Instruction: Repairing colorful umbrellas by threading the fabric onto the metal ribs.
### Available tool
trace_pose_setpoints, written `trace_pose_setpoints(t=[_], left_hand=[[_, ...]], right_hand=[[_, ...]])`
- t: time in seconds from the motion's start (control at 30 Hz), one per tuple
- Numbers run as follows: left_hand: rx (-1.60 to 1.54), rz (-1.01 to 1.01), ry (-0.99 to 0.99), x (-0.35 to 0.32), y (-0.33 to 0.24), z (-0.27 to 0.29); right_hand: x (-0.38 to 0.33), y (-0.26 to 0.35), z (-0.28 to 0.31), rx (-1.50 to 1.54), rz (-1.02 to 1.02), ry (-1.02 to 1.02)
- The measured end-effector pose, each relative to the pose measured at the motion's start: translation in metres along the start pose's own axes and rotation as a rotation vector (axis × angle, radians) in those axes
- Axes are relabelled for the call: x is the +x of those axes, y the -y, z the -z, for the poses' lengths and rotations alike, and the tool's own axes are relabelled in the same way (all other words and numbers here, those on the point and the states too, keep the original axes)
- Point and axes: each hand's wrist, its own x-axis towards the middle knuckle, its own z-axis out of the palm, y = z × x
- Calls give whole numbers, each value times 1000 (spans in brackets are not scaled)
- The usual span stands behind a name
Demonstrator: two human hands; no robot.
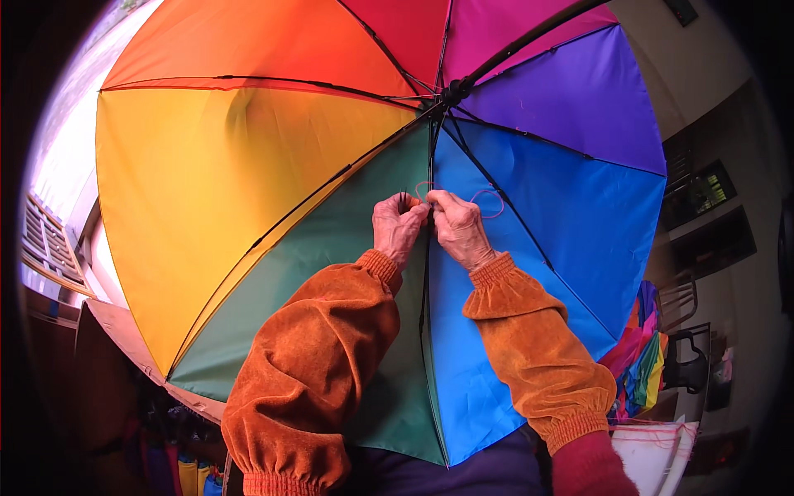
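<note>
A rainbow umbrella (273, 157) is spread open in front of me, its inner side with the black ribs facing me. The black shaft (529, 40) runs from the hub (452, 93) toward the upper right. At a rib between the green and blue panels, my left hand (398, 225) is closed, with small dark scissor-like tips showing between its fingers. Right beside it, my right hand (460, 229) pinches a thin red thread (490, 193) that loops out over the blue panel. The fingertips nearly meet at the rib. Whether a needle is there is hidden.
A bundle of folded multicoloured umbrella cloth (641, 355) lies at the right, above a white container (653, 446) with red threads on its rim. More coloured cloth (192, 475) is at the lower left. A cardboard edge (124, 331) shows behind the umbrella.
</note>
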Motion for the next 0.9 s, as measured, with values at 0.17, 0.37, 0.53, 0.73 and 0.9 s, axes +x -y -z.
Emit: trace_pose_setpoints(t=[0.17, 0.37, 0.53, 0.73, 0.9], left_hand=[[-48, 3, 13, -2, 0, -3], [-502, 165, -30, -1, -15, -1], [-680, 255, 43, 5, -9, 11], [-368, 250, 41, 6, -16, 10], [413, -168, 31, 10, -6, 10]], right_hand=[[3, -2, 1, 59, -105, 57], [35, 1, 58, 900, -683, -438], [64, -30, 204, 1280, -486, -505], [51, 0, 277, 1019, -518, -659], [36, 19, 303, 1012, -580, -730]])
